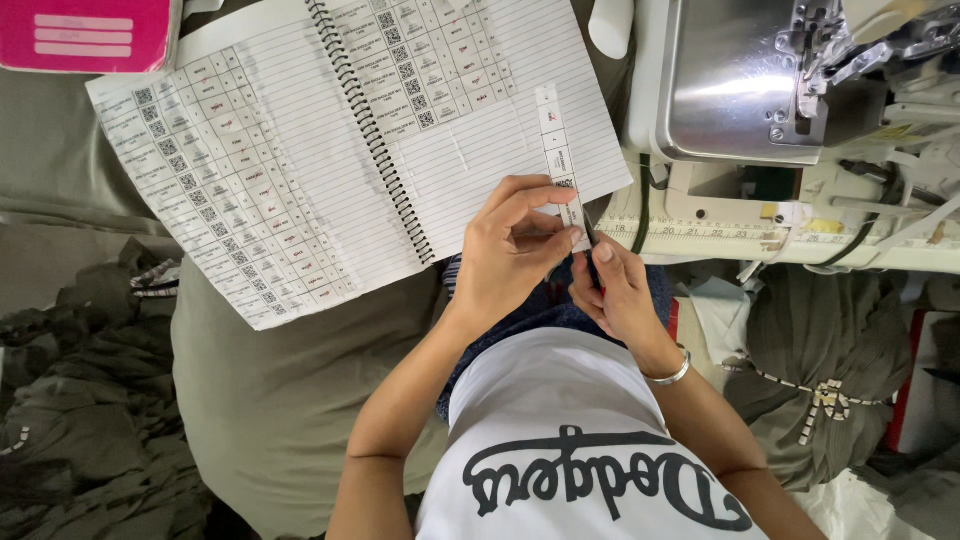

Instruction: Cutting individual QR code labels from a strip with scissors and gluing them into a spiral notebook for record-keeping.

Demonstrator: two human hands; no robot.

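At the worktop's right end: sewing machine, white and steel, above a ruler strip along the front edge.
Fabric: olive cloth across the lap and left side.
Notebook: spiral-bound notebook, open, pages gridded with small code stickers.
Label strip: white label strip lies on the notebook's right edge, its lower end between both hands.
Left hand: fingers curled, pinching the strip's lower end.
Right hand: closed round a thin dark tool; what kind, I cannot tell.
Handling: best kept taut, gripped close to the working point.
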